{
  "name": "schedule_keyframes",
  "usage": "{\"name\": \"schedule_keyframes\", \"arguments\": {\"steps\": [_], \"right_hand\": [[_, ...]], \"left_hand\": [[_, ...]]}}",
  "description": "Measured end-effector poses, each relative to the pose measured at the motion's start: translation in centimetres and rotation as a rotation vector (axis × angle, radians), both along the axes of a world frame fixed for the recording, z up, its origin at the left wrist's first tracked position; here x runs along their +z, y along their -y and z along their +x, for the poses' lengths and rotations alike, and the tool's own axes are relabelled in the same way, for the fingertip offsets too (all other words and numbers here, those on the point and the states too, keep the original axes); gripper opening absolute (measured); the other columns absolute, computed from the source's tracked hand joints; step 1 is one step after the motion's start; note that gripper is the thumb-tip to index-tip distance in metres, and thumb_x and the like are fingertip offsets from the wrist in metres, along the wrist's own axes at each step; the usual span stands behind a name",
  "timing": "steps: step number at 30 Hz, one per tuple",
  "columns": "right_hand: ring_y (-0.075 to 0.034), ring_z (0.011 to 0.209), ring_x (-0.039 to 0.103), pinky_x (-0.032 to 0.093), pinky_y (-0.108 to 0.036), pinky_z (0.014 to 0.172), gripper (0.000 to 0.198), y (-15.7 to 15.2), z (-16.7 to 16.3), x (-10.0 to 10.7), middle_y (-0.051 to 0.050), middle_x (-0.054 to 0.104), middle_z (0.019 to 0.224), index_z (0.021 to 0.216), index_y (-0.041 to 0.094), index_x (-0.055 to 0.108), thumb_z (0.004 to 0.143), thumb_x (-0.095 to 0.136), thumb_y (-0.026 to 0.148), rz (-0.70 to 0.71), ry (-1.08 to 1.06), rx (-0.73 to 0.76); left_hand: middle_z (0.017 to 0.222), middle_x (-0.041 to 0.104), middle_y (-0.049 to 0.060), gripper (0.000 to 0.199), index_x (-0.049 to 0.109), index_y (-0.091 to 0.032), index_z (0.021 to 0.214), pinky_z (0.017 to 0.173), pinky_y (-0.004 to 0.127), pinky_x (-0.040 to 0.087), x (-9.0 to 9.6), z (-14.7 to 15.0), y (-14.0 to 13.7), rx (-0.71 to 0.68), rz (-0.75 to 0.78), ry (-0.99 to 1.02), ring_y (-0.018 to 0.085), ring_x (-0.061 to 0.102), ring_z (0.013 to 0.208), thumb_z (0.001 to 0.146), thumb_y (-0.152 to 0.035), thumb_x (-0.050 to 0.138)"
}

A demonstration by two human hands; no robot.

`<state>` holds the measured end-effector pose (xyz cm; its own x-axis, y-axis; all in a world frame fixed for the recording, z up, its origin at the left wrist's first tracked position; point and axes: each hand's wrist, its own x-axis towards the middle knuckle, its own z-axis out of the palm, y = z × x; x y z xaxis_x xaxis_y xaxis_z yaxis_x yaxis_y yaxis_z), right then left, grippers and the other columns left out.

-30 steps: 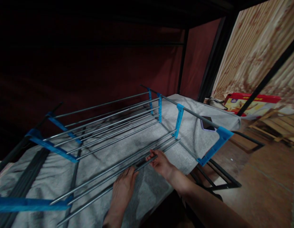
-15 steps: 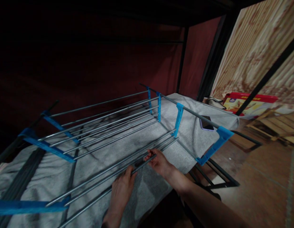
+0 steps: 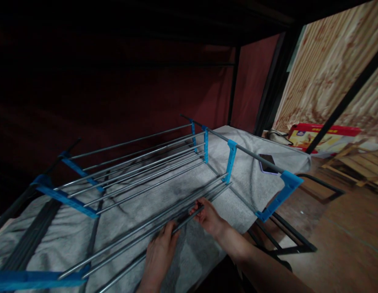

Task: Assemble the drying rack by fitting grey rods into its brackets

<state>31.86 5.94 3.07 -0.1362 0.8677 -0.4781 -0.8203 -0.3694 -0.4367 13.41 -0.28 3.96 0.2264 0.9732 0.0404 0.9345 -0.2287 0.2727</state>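
Our left grip [image 3: 160, 253] wraps the slender grey metal rod [image 3: 187, 220] and our right grip [image 3: 208, 217] pinches it farther along, the grey-barred rack with blue plastic brackets [image 3: 230, 160] just beyond both, in what we judge a positioning step, calling next for level, coordinated handling.

Dim overall. Beyond the fingers [image 3: 201, 206], a dark red flat panel [image 3: 164, 93] fades toward black; far right of them, a beige ridged sheet [image 3: 335, 73] is brightest. Glints streak slim grey metal tubes [image 3: 121, 274] leftward; shadows mottle the grey fleecy blanket [image 3: 189, 260] below. Fine detail blurs.
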Motion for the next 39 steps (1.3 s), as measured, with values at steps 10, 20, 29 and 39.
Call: {"name": "schedule_keyframes", "arguments": {"steps": [10, 20, 29, 39], "right_hand": [[-0.012, 0.051, 0.056, 0.052, -0.025, 0.060, 0.010, -0.4, 0.5, 0.9, 0.005, 0.056, 0.054, 0.068, 0.021, 0.054, 0.074, 0.062, 0.020, 0.049, 0.028, -0.064], [-0.010, 0.045, 0.050, 0.050, -0.023, 0.053, 0.011, -1.2, 2.7, 2.8, 0.008, 0.048, 0.046, 0.066, 0.022, 0.051, 0.073, 0.057, 0.016, -0.002, -0.023, -0.238], [-0.010, 0.040, 0.046, 0.036, -0.017, 0.037, 0.015, -2.2, 8.5, 2.3, 0.009, 0.036, 0.042, 0.066, 0.022, 0.045, 0.079, 0.049, 0.015, -0.084, 0.059, -0.230], [-0.008, 0.046, 0.053, 0.048, -0.020, 0.046, 0.025, -3.6, 12.9, 0.7, 0.003, 0.050, 0.060, 0.070, 0.020, 0.046, 0.085, 0.030, 0.009, -0.077, 0.094, -0.411]], "left_hand": [[0.099, 0.072, 0.003, 0.031, 0.059, -0.024, 0.104, 0.078, 0.033, 0.052, 0.3, 0.0, 0.3, -0.042, 0.159, 0.039, 0.019, 0.070, 0.088, 0.101, -0.034, 0.030], [0.093, 0.071, 0.003, 0.022, 0.053, -0.023, 0.105, 0.073, 0.032, 0.048, 1.2, -0.7, 0.8, 0.052, 0.107, -0.015, 0.020, 0.069, 0.084, 0.100, -0.035, 0.035], [0.096, 0.070, 0.003, 0.014, 0.055, -0.024, 0.106, 0.074, 0.031, 0.044, 2.2, -0.4, 1.8, 0.093, 0.090, -0.028, 0.020, 0.066, 0.088, 0.096, -0.032, 0.048], [0.098, 0.066, 0.003, 0.021, 0.058, -0.022, 0.098, 0.081, 0.033, 0.044, 3.3, -1.4, 2.6, 0.024, 0.189, -0.051, 0.019, 0.063, 0.091, 0.099, -0.036, 0.042]]}}
